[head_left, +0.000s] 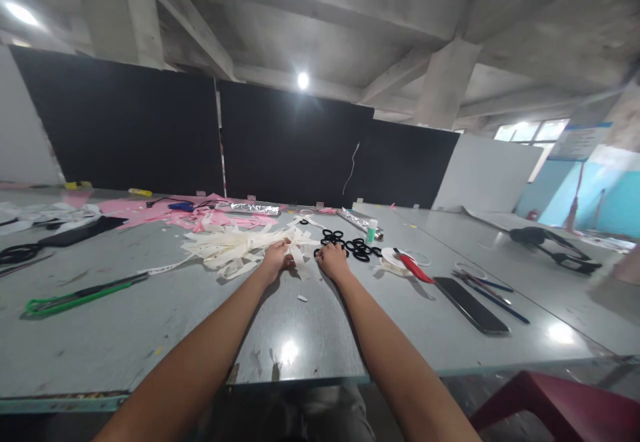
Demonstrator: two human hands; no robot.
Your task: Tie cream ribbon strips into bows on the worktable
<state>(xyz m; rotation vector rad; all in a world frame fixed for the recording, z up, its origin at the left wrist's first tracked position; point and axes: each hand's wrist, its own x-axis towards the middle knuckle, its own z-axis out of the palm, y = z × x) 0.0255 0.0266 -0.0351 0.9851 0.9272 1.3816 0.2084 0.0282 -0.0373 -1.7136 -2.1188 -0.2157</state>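
A person's left hand point(277, 260) is closing loosely around the cream fabric strips point(240, 247) heaped beside it on a gray counter point(200, 322), while the right hand point(334, 261), fingers bent together, is touching the edge of the black rings point(359, 249) spreading out just beyond it.

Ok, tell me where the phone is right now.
In the head view, the phone lies on the table, to the right of the right arm, between the red-handled tool and the slim blue-handled tools.
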